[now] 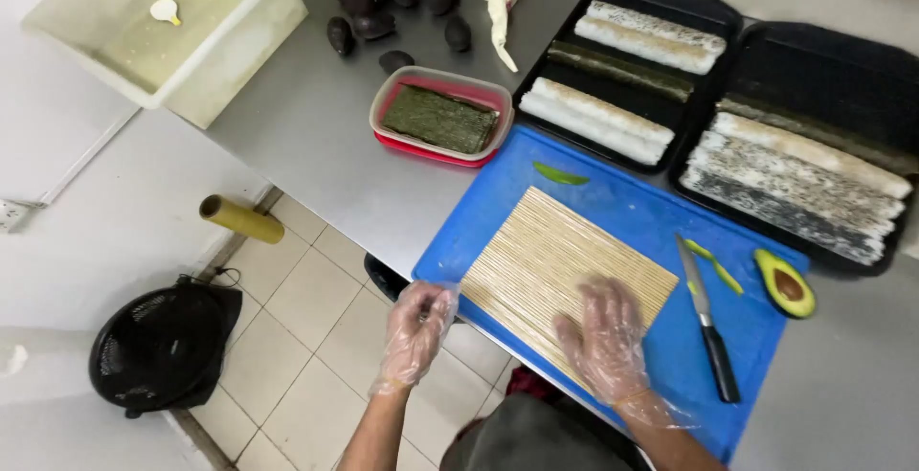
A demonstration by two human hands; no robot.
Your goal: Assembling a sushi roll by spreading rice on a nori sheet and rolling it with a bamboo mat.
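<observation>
Right hand (605, 337) in clear glove, fingers spread, pressing flat on bamboo rolling mat (565, 275); grasps nothing. Left hand (416, 327) loosely curled at near-left corner of blue cutting board (622, 205), grip unclear. Judgement: keep palm flat, mat square to board edge. Knife (706, 323) just right of right hand, halved avocado (785, 284) beyond. Red-rimmed container of nori sheets (440, 117) ahead on bench (306, 117)

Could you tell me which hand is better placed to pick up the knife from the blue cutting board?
Right, probably. The right hand rests flat on the bamboo mat, with the knife lying just beside it on the blue cutting board. The left hand is at the board's far edge, away from the knife.
</observation>
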